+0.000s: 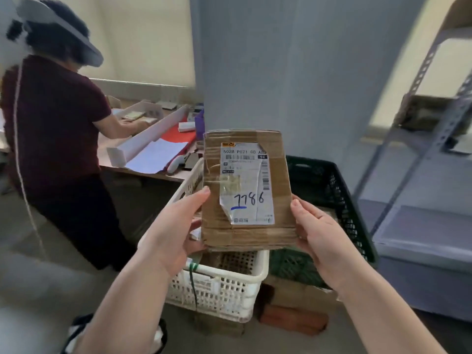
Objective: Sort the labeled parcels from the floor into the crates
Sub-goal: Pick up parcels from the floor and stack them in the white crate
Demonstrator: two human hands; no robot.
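I hold a flat brown cardboard parcel up in front of me, its white label facing me with "7786" handwritten in blue. My left hand grips its left edge and lower corner. On the right edge and lower right corner sits my right hand. Below the parcel stands a white plastic crate with something brown inside. A dark green crate stands behind and to the right of it.
A person in a dark red shirt stands at the left, working at a desk with papers. Brown boxes lie on the floor under the crates. A grey metal shelf and a lidded plastic bin fill the right side.
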